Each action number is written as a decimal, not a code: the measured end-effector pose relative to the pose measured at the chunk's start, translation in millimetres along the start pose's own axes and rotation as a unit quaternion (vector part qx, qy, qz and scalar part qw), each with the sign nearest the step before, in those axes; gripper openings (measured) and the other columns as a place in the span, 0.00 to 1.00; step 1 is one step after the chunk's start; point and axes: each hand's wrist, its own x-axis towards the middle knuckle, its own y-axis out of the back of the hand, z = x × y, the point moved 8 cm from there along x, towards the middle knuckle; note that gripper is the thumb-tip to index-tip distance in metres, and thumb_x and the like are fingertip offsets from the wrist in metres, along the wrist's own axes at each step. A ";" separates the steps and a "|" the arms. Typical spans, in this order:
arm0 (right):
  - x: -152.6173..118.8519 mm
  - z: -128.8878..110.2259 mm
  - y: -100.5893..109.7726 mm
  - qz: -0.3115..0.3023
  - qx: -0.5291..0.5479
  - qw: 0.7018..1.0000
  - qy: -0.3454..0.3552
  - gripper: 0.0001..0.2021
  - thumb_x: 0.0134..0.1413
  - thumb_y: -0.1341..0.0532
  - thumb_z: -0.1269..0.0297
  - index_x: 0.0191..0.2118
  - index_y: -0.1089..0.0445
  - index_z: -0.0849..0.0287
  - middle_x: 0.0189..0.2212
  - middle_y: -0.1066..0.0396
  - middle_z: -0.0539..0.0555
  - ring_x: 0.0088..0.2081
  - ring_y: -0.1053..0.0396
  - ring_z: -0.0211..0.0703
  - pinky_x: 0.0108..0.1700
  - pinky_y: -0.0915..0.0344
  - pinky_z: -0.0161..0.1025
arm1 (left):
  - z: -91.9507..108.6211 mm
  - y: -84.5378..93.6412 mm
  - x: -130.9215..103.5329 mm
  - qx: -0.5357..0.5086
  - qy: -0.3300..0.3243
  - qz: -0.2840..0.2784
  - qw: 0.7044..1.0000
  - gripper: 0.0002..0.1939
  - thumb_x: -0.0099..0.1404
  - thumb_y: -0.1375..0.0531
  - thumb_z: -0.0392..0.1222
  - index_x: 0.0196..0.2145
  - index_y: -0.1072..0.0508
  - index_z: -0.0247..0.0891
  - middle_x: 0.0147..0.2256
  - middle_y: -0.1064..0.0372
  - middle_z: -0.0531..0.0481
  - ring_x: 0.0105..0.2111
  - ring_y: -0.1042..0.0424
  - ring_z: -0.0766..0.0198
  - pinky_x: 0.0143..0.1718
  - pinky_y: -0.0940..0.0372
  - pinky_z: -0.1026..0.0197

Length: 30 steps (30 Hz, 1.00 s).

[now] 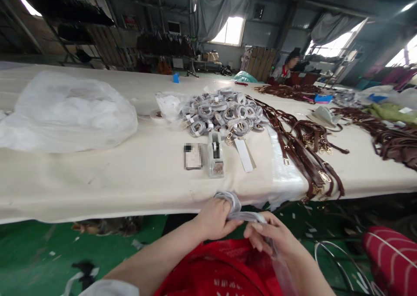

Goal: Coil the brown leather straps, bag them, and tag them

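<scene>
A grey strap runs between my two hands at the table's front edge. My left hand is closed around its looped, coiled end. My right hand pinches the strap further along, and a loose length hangs down below it. Just beyond my hands, a tape dispenser stands on the table, with a small pale square item on its left and a white card strip on its right. Behind these lies a heap of coiled grey straps.
A large translucent plastic bag covers the table's left part. Brown straps with metal clasps lie to the right, some over the front edge. A person is at the far side. A red striped object stands at lower right.
</scene>
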 end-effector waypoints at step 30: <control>1.8 39.2 -26.6 0.077 -0.352 0.931 0.055 0.16 0.72 0.54 0.54 0.40 0.34 0.55 0.36 0.29 0.54 0.38 0.30 0.45 0.43 0.33 0.38 | -17.2 -90.8 -52.9 -0.818 0.366 -0.148 0.417 0.42 0.70 0.60 0.66 0.30 0.22 0.25 0.21 0.27 0.40 0.24 0.26 0.57 0.38 0.33 0.57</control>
